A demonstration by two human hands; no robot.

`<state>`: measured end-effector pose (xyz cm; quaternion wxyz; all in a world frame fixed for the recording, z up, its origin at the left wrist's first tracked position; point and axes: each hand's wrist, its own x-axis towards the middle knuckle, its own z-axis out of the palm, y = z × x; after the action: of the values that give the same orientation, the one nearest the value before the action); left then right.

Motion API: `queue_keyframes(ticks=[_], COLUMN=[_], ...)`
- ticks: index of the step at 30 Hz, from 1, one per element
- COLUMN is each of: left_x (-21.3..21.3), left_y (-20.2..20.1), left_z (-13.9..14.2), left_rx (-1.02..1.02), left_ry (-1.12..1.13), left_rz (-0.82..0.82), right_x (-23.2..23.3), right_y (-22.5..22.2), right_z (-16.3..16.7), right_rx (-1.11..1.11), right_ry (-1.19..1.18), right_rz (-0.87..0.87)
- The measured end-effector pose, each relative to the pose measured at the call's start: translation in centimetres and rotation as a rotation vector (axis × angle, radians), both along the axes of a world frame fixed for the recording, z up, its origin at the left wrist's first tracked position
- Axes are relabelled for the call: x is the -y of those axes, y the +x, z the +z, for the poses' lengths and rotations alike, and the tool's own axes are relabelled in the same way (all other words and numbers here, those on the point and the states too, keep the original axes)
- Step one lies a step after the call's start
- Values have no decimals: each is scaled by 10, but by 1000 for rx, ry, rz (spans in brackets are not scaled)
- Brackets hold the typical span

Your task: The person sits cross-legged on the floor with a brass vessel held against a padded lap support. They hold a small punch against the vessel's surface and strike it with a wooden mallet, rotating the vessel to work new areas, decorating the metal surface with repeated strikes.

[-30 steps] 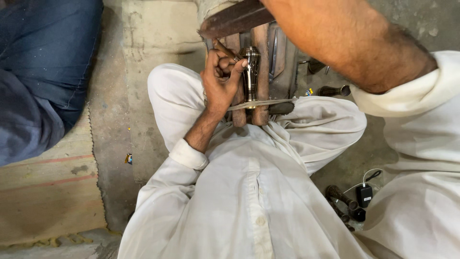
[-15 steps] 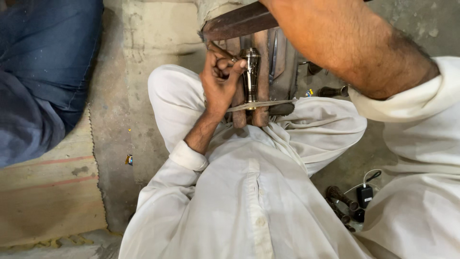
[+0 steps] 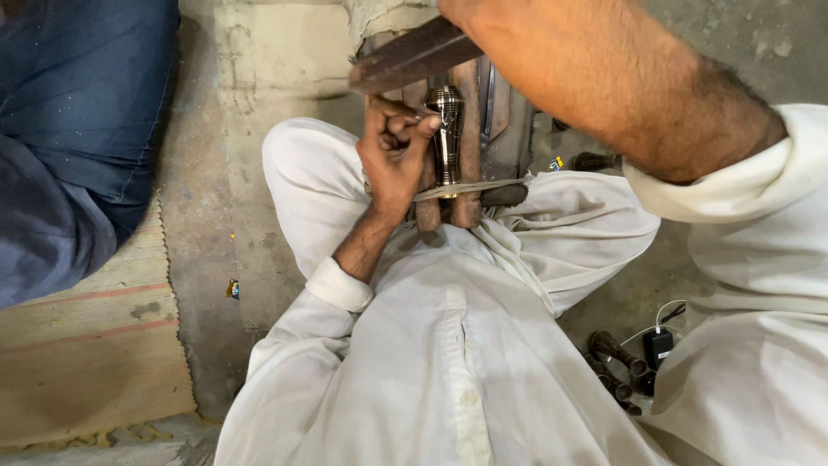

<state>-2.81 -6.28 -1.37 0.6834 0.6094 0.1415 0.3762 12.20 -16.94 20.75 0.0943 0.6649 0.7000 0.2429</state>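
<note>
My left hand [image 3: 392, 155] has its fingers curled, with thumb and forefinger pinched against the upper part of a dark, ribbed turned spindle [image 3: 446, 129]. The spindle stands upright between brown wooden posts [image 3: 468, 121] in front of my lap. A thin metal strip [image 3: 470, 186] crosses the spindle's foot. My right forearm reaches across to the top edge, where my right hand [image 3: 461, 13] closes over the end of a dark flat bar [image 3: 412, 57] that slants above the spindle. Most of that hand is cut off by the frame.
Another person's blue-trousered legs [image 3: 69, 129] fill the upper left, beside a woven mat [image 3: 86, 345]. Several dark turned pieces [image 3: 614, 367] and a small black device with a white cable [image 3: 661, 343] lie on the concrete floor by my right knee. A dark piece [image 3: 595, 160] lies farther right.
The dark flat bar and my right forearm have shifted a little. My left hand stays pinched on the spindle, with only slight movement.
</note>
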Motion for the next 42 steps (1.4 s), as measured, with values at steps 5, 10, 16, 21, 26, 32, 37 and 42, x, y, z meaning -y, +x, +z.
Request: queue_keyframes(ticks=[5,10,16,21,26,32,37,42], left_x=[-10,-33,-56,-64,-55,-51,-50,-47], left_y=[-6,-18,-11,15,35,48,50,52], left_z=[-2,-2,1,17,24,31,45,41], left_rx=[22,-46,-84,-343,-416,-517,-511,-633], left_ry=[-147,-256,-92,338,796,952,988,920], left_rz=[-2,-130,-287,-297,-299,-236,-201,-210], right_x=[15,64,103,112,100,91,85,84], right_y=[13,20,-23,-65,-84,-86,-86,-86], right_z=[-2,-59,-170,-207,-212,-209,-208,-208], right_rx=[-318,-1026,-1979,-2299,-2413,-2264,-2271,-2274], right_ry=[-58,160,374,601,697,699,720,710], right_rz=[-163,-252,-674,-799,-754,-766,-727,-701])
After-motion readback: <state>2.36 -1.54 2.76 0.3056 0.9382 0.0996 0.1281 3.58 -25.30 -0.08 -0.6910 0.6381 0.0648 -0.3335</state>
